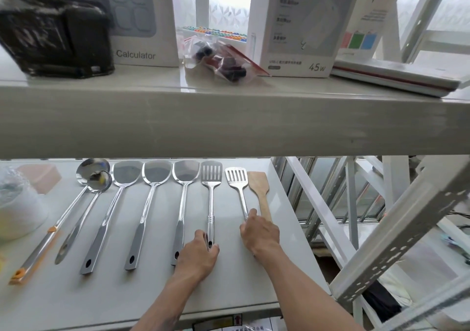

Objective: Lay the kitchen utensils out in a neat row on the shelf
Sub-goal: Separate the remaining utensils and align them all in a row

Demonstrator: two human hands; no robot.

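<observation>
Several utensils lie side by side on the white lower shelf (152, 300), heads pointing away from me. From the left there are an orange-handled ladle (63, 218), a second ladle (84, 218), and three solid steel turners (106, 218) (145, 211) (181, 211). A long slotted turner (211, 190), a shorter slotted turner (239, 185) and a wooden spatula (260, 188) follow. My left hand (201, 254) pinches the handle end of the long slotted turner. My right hand (259, 234) covers and grips the shorter slotted turner's handle, beside the wooden spatula's handle.
The upper shelf's thick front edge (229, 122) hangs over the utensil heads; boxes and a plastic bag (218, 61) stand on it. A plastic-wrapped white container (15, 211) and a pink box (40, 178) sit at the left. A slanted perforated rack beam (396, 241) stands at the right.
</observation>
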